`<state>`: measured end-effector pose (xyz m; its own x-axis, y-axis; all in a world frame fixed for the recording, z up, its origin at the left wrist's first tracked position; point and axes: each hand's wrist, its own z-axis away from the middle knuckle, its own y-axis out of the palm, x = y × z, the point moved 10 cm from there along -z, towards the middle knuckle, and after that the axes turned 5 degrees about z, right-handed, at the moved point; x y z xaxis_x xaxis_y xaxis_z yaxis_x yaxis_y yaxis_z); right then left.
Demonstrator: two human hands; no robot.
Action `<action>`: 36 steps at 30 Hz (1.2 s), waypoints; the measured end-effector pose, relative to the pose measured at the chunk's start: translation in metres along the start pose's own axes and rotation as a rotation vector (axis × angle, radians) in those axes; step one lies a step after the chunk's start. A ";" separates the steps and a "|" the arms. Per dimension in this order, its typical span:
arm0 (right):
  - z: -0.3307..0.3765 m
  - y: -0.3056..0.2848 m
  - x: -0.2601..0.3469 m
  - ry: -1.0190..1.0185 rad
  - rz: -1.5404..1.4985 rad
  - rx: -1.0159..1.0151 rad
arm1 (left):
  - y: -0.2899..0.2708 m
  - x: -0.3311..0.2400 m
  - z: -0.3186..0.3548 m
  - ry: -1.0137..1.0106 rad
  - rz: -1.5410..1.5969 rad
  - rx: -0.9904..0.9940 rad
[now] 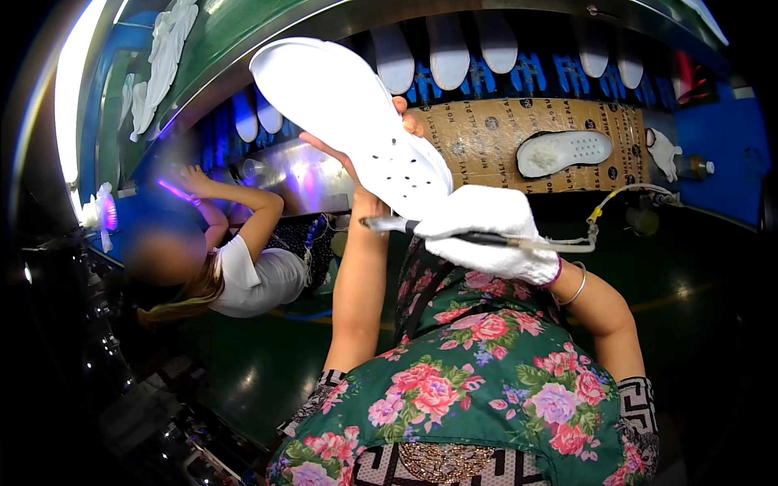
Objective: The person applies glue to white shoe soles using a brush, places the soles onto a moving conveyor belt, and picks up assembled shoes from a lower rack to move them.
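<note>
My bare left hand (pixel 356 162) holds up a white perforated shoe sole (pixel 348 109), gripping it from behind near its lower end. My right hand (pixel 486 231), in a white glove, grips a thin pen-like tool (pixel 454 235) with a dark shaft and a metal tip pointing left. A pale hose (pixel 616 198) runs from the tool's rear to the right. The tool lies just under the sole's lower end, close to it.
A conveyor (pixel 486 130) lined with brown card carries another white sole (pixel 563 152); several soles stand on blue racks (pixel 527 73) behind. A person in a white shirt (pixel 251 279) works at the left. A white glove (pixel 663 152) lies at the right. The floor is green.
</note>
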<state>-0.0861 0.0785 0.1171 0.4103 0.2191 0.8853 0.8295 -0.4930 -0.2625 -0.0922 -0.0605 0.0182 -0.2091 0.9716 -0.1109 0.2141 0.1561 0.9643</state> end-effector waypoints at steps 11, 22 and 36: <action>0.006 0.018 0.008 -0.074 0.109 0.087 | -0.010 0.000 -0.009 -0.158 -0.235 -0.212; 0.003 0.024 0.012 -0.222 0.309 0.070 | -0.008 0.022 -0.025 -0.439 -0.323 -0.267; -0.017 0.018 0.002 -0.103 0.110 0.244 | -0.008 0.003 -0.033 -0.553 -1.105 -0.479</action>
<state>-0.0769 0.0556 0.1206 0.5290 0.2655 0.8060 0.8393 -0.3038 -0.4508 -0.1262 -0.0647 0.0176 0.3837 0.3365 -0.8600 -0.1958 0.9397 0.2803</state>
